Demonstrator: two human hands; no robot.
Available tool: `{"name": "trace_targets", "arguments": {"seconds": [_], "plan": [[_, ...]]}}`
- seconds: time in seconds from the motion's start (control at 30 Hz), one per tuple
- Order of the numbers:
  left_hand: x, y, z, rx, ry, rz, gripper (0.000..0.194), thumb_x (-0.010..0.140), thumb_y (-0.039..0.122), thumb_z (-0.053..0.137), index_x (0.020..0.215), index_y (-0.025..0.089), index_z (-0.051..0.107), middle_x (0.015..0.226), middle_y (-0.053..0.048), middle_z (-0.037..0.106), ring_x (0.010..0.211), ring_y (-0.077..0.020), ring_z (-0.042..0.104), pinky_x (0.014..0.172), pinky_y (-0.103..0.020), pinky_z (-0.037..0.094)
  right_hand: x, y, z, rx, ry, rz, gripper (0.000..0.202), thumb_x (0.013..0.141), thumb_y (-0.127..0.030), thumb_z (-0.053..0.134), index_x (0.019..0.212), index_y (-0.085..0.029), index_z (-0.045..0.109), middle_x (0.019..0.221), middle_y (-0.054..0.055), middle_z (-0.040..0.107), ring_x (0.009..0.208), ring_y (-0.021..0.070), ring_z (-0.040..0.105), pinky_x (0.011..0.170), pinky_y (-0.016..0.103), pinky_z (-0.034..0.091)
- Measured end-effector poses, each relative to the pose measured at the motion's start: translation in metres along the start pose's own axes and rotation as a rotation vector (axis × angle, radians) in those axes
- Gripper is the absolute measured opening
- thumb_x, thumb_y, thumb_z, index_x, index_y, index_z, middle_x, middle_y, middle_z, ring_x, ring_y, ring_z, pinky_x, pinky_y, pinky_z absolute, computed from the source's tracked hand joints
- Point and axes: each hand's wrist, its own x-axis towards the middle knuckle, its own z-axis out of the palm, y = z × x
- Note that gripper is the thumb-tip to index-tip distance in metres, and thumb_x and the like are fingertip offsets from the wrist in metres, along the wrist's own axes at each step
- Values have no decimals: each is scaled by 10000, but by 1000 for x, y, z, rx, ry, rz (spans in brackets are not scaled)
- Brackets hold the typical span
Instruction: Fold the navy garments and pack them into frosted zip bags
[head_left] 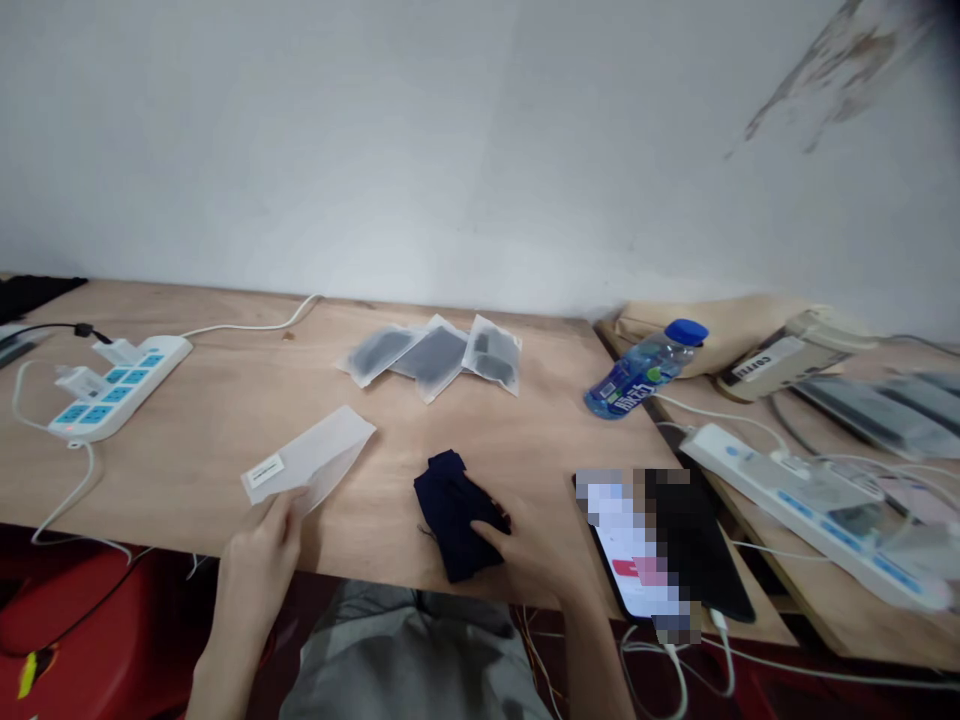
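Note:
My left hand (264, 545) pinches the near edge of a flat, whitish translucent bag (319, 455) that carries a small white label (266, 470). The bag lies tilted over the wooden table (225, 385). To the right, a folded dark navy cloth (454, 515) rests near the table's front edge. My right hand (521, 545) grips the cloth's right side, thumb on top and fingers partly hidden behind it. Beyond both hands, several frosted bags (435, 355) with dark contents lie overlapping.
A power strip (124, 385) with plugs sits at left. On the right are a blue-capped bottle (645, 370), a coffee cup (787, 355), two phones (626, 560) with charging cables, and another power strip (810, 510). A gap separates the two tabletops. A wall stands behind.

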Motion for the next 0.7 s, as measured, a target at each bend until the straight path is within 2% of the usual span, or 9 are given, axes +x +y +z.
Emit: {"name": "trace_targets", "arguments": {"seconds": [0.13, 0.27, 0.37, 0.5, 0.7], "plan": [[11, 22, 15, -163, 72, 182, 343, 898, 147, 460, 1212, 205, 585, 1089, -80, 678, 981, -240, 641, 845, -354, 500, -1, -3, -7, 76, -60, -13, 515, 824, -241, 590, 1335, -297, 565, 1317, 41, 625, 1241, 265, 548, 1082, 515, 401], [28, 50, 40, -227, 72, 276, 434, 868, 74, 414, 1255, 177, 580, 1058, -102, 664, 989, -247, 624, 887, -404, 513, -7, 3, -13, 257, -105, -29, 512, 823, -253, 623, 1330, -305, 574, 1375, 26, 583, 1292, 251, 510, 1122, 499, 365], [35, 67, 50, -288, 11, 331, 511, 842, 34, 401, 1304, 190, 552, 1082, -101, 650, 1018, -242, 608, 909, -416, 514, -15, 12, -17, 440, -158, -18, 506, 800, -302, 687, 1299, -294, 604, 1345, 36, 609, 1276, 253, 530, 1121, 480, 372], [37, 83, 49, -388, -96, 382, 564, 835, 15, 404, 1351, 216, 510, 1160, -99, 622, 1068, -238, 590, 944, -431, 503, -16, 16, -18, 543, -147, -40, 480, 759, -352, 737, 1228, -286, 659, 1286, 42, 651, 1240, 276, 562, 1097, 508, 393], [31, 106, 43, -546, -200, 459, 610, 866, 9, 379, 1412, 276, 430, 1217, -83, 585, 1148, -217, 567, 1013, -434, 476, 4, 5, -7, 511, -87, -37, 476, 774, -332, 693, 1244, -278, 638, 1336, 25, 615, 1268, 249, 540, 1121, 506, 365]]}}
